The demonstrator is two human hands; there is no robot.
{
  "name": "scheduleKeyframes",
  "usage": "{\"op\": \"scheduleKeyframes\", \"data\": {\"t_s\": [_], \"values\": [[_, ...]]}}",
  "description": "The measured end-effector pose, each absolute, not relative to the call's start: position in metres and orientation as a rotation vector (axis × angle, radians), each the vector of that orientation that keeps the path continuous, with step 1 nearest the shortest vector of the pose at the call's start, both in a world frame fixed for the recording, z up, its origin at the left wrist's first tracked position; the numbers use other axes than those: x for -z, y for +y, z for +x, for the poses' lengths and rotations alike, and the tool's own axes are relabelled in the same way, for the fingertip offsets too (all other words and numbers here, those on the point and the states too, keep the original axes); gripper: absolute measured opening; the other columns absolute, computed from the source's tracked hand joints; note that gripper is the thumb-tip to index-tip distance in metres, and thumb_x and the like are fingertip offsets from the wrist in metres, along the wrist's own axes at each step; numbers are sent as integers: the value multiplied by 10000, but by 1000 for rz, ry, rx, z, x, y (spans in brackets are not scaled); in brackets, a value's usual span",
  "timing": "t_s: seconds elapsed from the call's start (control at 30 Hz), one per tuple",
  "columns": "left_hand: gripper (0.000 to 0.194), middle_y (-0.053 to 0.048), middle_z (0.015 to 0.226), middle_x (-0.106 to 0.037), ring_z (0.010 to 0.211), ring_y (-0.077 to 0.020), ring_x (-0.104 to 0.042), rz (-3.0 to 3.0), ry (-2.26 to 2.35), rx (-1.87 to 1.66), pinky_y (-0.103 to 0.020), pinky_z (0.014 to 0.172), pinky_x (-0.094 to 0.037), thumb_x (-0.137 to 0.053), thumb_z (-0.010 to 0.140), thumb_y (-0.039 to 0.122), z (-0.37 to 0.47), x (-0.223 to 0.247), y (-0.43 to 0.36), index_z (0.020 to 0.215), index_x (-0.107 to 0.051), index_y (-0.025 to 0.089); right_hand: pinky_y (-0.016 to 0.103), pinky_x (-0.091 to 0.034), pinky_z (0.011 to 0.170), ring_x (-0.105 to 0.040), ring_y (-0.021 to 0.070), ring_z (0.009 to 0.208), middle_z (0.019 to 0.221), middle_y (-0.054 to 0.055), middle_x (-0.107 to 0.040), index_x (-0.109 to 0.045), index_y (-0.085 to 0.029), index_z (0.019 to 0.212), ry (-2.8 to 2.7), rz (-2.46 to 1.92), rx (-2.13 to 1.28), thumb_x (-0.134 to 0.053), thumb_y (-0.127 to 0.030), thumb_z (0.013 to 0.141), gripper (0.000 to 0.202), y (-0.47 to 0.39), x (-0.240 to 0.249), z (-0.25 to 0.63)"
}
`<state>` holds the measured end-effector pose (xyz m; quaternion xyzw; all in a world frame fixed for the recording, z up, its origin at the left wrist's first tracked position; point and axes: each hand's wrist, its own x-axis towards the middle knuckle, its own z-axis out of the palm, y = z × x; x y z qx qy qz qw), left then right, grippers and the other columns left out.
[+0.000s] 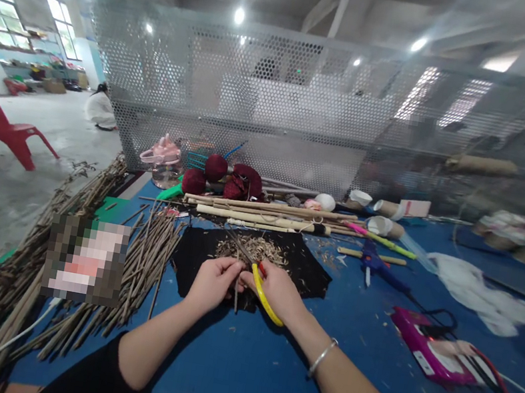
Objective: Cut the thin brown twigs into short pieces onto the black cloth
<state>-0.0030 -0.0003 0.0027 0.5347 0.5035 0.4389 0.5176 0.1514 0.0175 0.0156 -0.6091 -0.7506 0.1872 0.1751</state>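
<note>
One twig (236, 293) and one pair of scissors (267, 299) were clamped in two hands (213, 280); the blue tabletop (232, 367) was backed by mesh (200, 90) at twelve o'clock.

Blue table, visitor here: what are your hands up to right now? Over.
Right hand holds yellow-handled scissors. Left hand pinches thin stick. In the way: brown bits heaped on black cloth just beyond both hands.

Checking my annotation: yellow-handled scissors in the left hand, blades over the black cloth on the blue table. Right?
Wrong hand: the head view shows the yellow-handled scissors in the right hand. Blades over the black cloth on the blue table is correct.
</note>
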Motion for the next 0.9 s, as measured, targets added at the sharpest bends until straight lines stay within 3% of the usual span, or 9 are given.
{"op": "scheduleKeyframes", "data": {"t_s": [0.4, 0.63, 0.9], "values": [[322, -41, 637, -631, 551, -130, -615, 1193, 1227, -1058, -144, 367, -385, -529, 731, 441, -2, -9, -1, 786, -605, 134, 224, -258, 500, -545, 141, 600, 690, 28, -610, -534, -203, 732, -2185, -1801, -413, -457, -609, 737, 414, 18, -17, 153], [338, -21, 618, -611, 433, -75, -491, 1212, 1287, -1163, -156, 345, -376, -581, 693, 442, -4, -11, -1, 794, -630, 123, 241, -295, 559, -588, 186, 704, 764, 28, -616, -477, -204, 846, -2210, -1731, -303, -553, -618, 655, 462, 12, -20, 151], [328, 12, 543, -564, 367, -50, -399, 1267, 1321, -1150, -164, 324, -334, -593, 678, 450, -3, -11, -4, 714, -622, 126, 255, -331, 629, -574, 209, 794, 851, 82, -600, -459, -178, 886, -2225, -1597, -256, -570, -619, 645, 515, 9, -18, 145]]}}
